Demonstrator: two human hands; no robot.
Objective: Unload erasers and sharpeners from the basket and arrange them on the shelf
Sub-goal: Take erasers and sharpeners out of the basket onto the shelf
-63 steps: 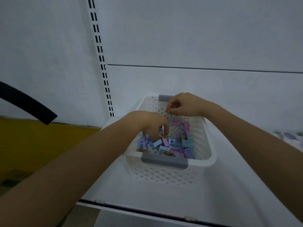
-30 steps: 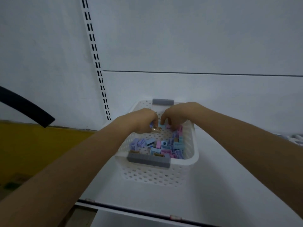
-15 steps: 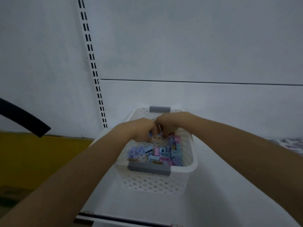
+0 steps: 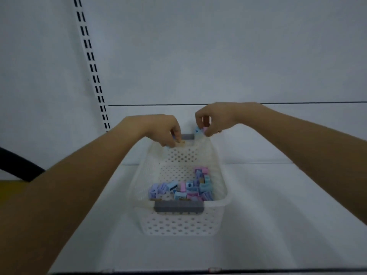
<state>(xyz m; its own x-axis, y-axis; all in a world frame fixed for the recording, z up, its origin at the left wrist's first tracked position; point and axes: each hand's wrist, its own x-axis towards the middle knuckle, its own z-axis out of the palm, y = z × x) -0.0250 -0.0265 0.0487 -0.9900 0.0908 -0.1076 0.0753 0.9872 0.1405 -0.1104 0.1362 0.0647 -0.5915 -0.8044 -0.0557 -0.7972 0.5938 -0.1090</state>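
Observation:
A white perforated basket (image 4: pixel 220 203) with grey handles stands on the white shelf (image 4: pixel 278 215). A pile of small blue, pink and purple sharpeners and erasers (image 4: pixel 184 190) lies in its near half. Both hands hover over the far rim. My left hand (image 4: pixel 160 129) pinches a small tan piece (image 4: pixel 181 143) in curled fingers. My right hand (image 4: pixel 215 118) pinches small blue and pink pieces (image 4: pixel 199 130) at its fingertips.
The white back panel (image 4: pixel 198 56) rises behind the shelf, with a slotted upright (image 4: pixel 90 56) at the left. A black curved bar (image 4: pixel 17 165) and a yellow surface (image 4: pixel 8 187) lie at the far left. The shelf's dark front edge (image 4: pixel 198 271) runs along the bottom.
Both hands have lifted out of the pile to above the basket's far rim, each holding small pieces. The camera has tilted, so the basket now sits lower in view.

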